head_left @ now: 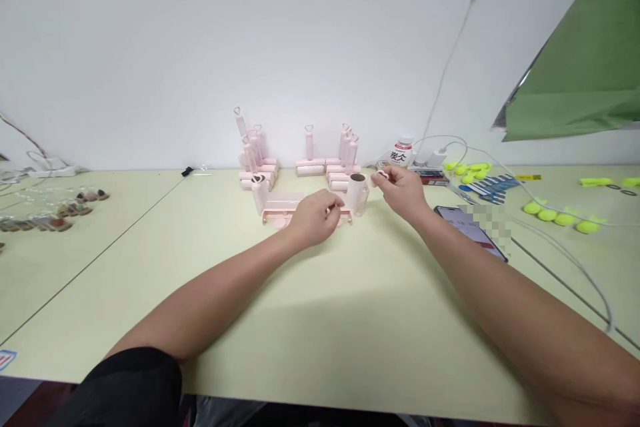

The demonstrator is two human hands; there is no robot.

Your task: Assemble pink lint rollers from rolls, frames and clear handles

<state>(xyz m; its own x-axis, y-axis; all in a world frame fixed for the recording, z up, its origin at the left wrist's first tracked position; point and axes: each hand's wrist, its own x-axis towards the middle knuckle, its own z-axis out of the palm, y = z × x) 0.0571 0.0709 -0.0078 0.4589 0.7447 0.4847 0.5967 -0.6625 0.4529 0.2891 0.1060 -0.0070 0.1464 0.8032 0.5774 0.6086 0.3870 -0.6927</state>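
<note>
My right hand (pixel 403 192) pinches a small pale pink piece (pixel 379 177) between thumb and fingertips, just right of a pink cylinder (pixel 357 188) with a dark open top. Its exact kind is partly hidden by the fingers. Close by that cylinder stands a clear pinkish tube (pixel 363 203). Over a low pink tray (pixel 267 215) hovers my left hand (pixel 316 217), fingers loosely curled, a gap between thumb and forefinger, and nothing visible in it. At the tray's left end another pink cylinder (pixel 259 197) stands upright.
Behind are several pink lint-roller-like pieces with heart-shaped loops (pixel 309 141) and lying pink cylinders (pixel 311 168). To the right are a white bottle (pixel 402 152), a phone (pixel 463 225), white cables and yellow-green items (pixel 565 215). Small wrapped items (pixel 45 222) lie left.
</note>
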